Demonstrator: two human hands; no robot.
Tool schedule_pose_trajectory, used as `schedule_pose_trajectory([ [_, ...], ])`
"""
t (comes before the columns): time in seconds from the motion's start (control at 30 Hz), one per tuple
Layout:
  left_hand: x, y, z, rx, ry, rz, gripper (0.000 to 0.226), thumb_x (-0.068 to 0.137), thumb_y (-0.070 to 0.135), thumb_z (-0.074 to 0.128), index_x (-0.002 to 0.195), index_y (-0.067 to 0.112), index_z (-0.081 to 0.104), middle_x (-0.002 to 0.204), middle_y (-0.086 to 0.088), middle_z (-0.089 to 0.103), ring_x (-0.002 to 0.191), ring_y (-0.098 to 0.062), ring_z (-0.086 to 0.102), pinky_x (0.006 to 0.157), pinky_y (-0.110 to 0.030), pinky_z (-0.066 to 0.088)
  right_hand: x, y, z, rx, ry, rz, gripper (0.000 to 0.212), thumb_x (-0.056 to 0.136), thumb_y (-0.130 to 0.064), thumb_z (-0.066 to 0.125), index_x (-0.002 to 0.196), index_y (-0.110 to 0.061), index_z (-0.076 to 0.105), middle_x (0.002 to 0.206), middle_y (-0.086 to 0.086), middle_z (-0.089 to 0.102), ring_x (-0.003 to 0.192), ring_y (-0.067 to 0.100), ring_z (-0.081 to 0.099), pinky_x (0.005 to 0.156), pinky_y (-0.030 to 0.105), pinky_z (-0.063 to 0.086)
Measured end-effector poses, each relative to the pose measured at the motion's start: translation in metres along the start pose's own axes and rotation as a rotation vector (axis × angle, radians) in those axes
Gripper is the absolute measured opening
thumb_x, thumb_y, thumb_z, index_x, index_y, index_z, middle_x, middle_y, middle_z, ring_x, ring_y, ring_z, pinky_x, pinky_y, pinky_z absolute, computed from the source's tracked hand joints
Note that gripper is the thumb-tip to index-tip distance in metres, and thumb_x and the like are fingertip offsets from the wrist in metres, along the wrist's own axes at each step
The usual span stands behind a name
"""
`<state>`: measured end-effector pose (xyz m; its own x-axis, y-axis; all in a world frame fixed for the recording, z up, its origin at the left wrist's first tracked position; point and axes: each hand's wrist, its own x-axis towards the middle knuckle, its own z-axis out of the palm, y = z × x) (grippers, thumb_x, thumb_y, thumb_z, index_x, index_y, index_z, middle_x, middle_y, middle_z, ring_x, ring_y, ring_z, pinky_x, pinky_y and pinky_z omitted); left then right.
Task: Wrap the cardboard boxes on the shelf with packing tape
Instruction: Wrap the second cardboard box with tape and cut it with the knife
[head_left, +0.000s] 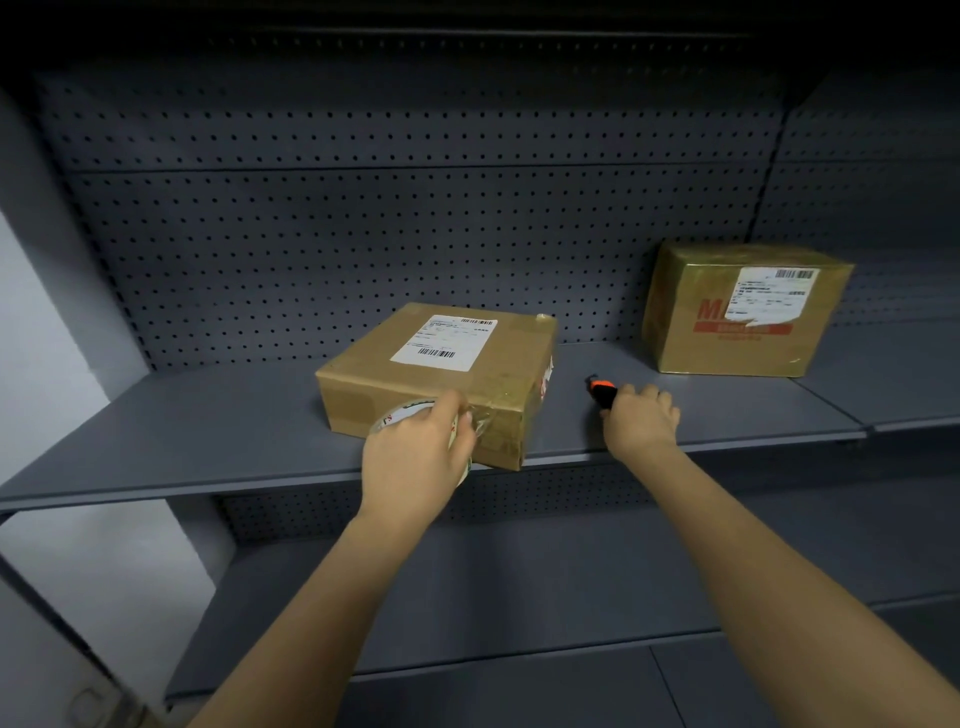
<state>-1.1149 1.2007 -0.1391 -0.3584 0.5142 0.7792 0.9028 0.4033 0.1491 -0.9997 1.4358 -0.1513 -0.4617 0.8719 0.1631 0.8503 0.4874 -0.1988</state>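
Hidden grips, unreadable labels

The left hand (415, 452) covers most of the packing tape roll (410, 413), and the right hand (641, 415) hides all but the orange-and-black tip of a cutter (602, 392). Print on the shipping label (444, 343) of the flat cardboard box (415, 384) is too small to read. On the far cardboard box (691, 322), a white label (769, 293) covers part of the red lettering (714, 312). The bottom edge cuts off both forearms.

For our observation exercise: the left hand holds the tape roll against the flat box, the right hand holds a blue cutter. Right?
No, the head view shows the cutter in the right hand is orange and black, not blue. The rest stands.
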Motion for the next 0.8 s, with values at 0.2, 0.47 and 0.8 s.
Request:
schedule_pose_trajectory([
  [0.2,0.000,-0.001,0.001,-0.021,0.012,0.018,0.021,0.090,0.030,0.047,0.082,0.017,0.062,0.047,0.012,0.029,0.037,-0.018,0.044,0.045,-0.021,0.022,-0.041,-0.003,-0.001,0.433,0.259,-0.114,0.033,0.100,-0.020,0.045,0.129,-0.004,0.048,0.118,0.017,0.047,0.101,0.037,0.051,0.083,0.045,0.043],
  [0.47,-0.002,-0.004,0.006,-0.010,-0.010,0.016,0.018,0.094,0.029,0.049,0.085,0.017,0.060,0.049,0.005,0.053,0.040,-0.021,0.050,0.040,-0.022,0.029,-0.140,-0.029,-0.002,0.948,0.374,-0.258,0.024,0.102,-0.035,0.046,0.120,-0.020,0.052,0.102,-0.008,0.052,0.093,0.002,0.050,0.074,0.011,0.037],
  [0.8,0.000,0.000,0.003,0.033,-0.009,0.005,0.015,0.091,0.025,0.053,0.081,0.016,0.059,0.047,0.005,0.049,0.039,-0.020,0.047,0.043,-0.021,0.014,-0.170,-0.045,0.038,0.861,0.181,-0.398,0.029,0.101,-0.035,0.046,0.124,-0.020,0.056,0.096,-0.010,0.053,0.090,-0.002,0.051,0.074,0.006,0.036],
])
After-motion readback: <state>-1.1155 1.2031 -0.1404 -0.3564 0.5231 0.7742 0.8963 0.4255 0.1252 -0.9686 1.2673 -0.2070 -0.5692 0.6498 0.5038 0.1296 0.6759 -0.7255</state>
